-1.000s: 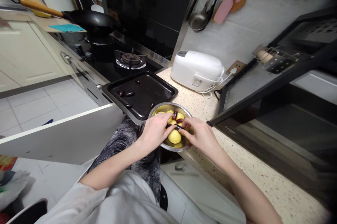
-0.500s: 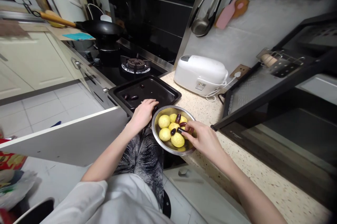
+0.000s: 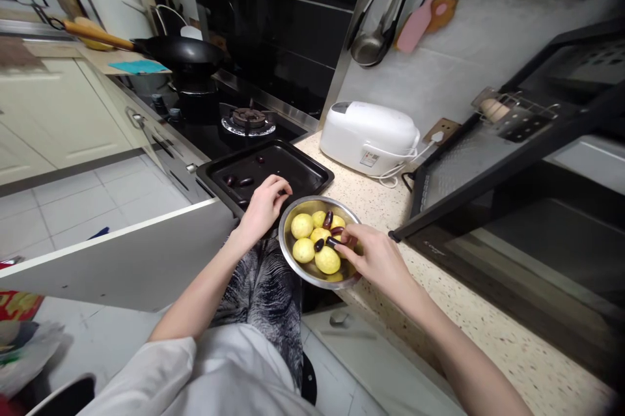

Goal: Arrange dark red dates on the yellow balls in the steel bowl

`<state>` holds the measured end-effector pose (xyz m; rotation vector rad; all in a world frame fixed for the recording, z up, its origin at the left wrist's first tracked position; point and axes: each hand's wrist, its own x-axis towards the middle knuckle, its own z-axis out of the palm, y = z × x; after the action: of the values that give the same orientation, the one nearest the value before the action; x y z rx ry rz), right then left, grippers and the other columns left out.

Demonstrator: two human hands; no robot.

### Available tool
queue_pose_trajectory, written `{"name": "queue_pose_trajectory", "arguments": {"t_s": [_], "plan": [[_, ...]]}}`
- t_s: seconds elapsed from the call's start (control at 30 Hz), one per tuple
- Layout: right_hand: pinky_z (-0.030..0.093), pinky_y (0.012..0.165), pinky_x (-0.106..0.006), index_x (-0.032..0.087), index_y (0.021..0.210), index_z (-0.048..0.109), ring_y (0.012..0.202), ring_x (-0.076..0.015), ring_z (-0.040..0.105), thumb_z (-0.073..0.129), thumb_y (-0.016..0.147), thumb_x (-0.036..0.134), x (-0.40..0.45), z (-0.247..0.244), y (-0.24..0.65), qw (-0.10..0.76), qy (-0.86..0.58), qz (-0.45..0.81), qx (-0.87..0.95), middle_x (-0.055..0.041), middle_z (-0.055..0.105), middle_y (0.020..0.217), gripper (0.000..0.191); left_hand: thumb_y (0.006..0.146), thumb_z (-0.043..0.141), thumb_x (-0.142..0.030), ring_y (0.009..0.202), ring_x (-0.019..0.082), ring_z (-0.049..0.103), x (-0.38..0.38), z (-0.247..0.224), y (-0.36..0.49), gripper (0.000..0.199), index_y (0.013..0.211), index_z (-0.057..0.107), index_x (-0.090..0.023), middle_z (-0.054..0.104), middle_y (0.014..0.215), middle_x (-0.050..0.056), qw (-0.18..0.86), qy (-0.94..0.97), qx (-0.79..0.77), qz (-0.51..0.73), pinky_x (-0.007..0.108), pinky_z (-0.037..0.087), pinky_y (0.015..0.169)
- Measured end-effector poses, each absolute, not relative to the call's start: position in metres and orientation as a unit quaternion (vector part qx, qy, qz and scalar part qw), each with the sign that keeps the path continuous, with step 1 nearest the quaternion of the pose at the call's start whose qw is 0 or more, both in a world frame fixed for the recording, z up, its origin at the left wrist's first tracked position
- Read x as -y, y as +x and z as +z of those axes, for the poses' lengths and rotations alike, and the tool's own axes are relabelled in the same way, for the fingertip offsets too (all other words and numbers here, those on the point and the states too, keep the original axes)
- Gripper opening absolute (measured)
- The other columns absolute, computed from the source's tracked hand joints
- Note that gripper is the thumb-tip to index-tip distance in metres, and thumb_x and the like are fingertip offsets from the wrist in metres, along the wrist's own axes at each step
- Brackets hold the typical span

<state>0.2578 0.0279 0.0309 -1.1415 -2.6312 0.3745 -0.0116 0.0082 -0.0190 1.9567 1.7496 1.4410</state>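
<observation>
In the head view, a steel bowl (image 3: 287, 248) holds several peeled yellow potatoes (image 3: 327, 260) with a few small dark purple oblong vegetables (image 3: 328, 219) lying on top. My right hand (image 3: 371, 250) reaches over the bowl's right side, thumb and fingertips closed on one small purple vegetable (image 3: 333, 242). Over the near part of a black baking tray (image 3: 303, 172), my left hand (image 3: 266, 204) has its fingers curled together; what they hold, if anything, is hidden. Several more purple vegetables (image 3: 247, 181) lie on the tray's left half.
Behind the tray are a gas burner (image 3: 248, 120) and a black wok (image 3: 183, 55) with a wooden handle. A white appliance (image 3: 368, 136) stands on the speckled counter (image 3: 439, 260), left of a large black oven (image 3: 512, 234). An open cabinet door (image 3: 146, 260) juts out at left.
My left hand has drawn slightly up and its fingers are more curled over the tray. My right hand keeps its pinch over the bowl. The whole view has shifted a little.
</observation>
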Motion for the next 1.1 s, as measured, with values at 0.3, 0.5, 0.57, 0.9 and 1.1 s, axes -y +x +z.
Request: {"name": "queue_pose_trajectory", "arguments": {"t_s": [0.3, 0.5, 0.57, 0.9, 1.1], "plan": [[0.045, 0.073, -0.03, 0.023, 0.082, 0.057, 0.082, -0.0214, 0.067, 0.068, 0.091, 0.024, -0.029, 0.029, 0.259, 0.136, -0.384, 0.127, 0.904, -0.0019, 0.072, 0.088, 0.015, 0.098, 0.054, -0.012, 0.098, 0.021, 0.065, 0.03, 0.0, 0.024, 0.016, 0.109, 0.062, -0.02, 0.069, 0.107, 0.007, 0.17, 0.786, -0.47, 0.363, 0.035, 0.054, 0.091], [0.046, 0.071, -0.031, 0.023, 0.083, 0.058, 0.082, -0.0216, 0.067, 0.065, 0.093, 0.026, -0.028, 0.03, 0.259, 0.134, -0.378, 0.123, 0.908, -0.0025, 0.072, 0.087, 0.012, 0.099, 0.05, -0.01, 0.112, 0.023, 0.063, 0.03, -0.004, 0.026, 0.021, 0.106, 0.066, -0.022, 0.073, 0.107, 0.006, 0.163, 0.801, -0.461, 0.345, 0.038, 0.052, 0.102], [0.046, 0.071, -0.031, 0.023, 0.084, 0.058, 0.081, -0.0216, 0.068, 0.064, 0.093, 0.027, -0.029, 0.03, 0.259, 0.137, -0.376, 0.122, 0.908, -0.0027, 0.072, 0.087, 0.011, 0.1, 0.05, -0.011, 0.113, 0.023, 0.063, 0.031, -0.004, 0.027, 0.021, 0.106, 0.067, -0.022, 0.073, 0.107, 0.006, 0.163, 0.798, -0.462, 0.35, 0.038, 0.052, 0.102], [0.047, 0.068, -0.031, 0.024, 0.085, 0.058, 0.083, -0.0233, 0.07, 0.063, 0.093, 0.028, -0.031, 0.026, 0.262, 0.135, -0.374, 0.106, 0.912, -0.0028, 0.074, 0.091, 0.01, 0.104, 0.047, -0.019, 0.119, 0.025, 0.06, 0.03, -0.003, -0.005, 0.021, 0.116, 0.066, -0.021, 0.066, 0.127, 0.01, 0.026, 0.725, -0.596, 0.345, 0.04, 0.049, 0.106], [0.047, 0.064, -0.031, 0.024, 0.083, 0.057, 0.076, -0.0224, 0.069, 0.062, 0.092, 0.029, -0.032, 0.024, 0.26, 0.145, -0.373, 0.097, 0.911, -0.0028, 0.073, 0.086, 0.011, 0.093, 0.072, -0.031, 0.123, 0.036, 0.058, 0.031, -0.01, -0.049, 0.043, 0.132, 0.061, -0.015, 0.065, 0.13, 0.018, -0.068, 0.591, -0.785, 0.174, 0.047, 0.048, 0.103]]}}
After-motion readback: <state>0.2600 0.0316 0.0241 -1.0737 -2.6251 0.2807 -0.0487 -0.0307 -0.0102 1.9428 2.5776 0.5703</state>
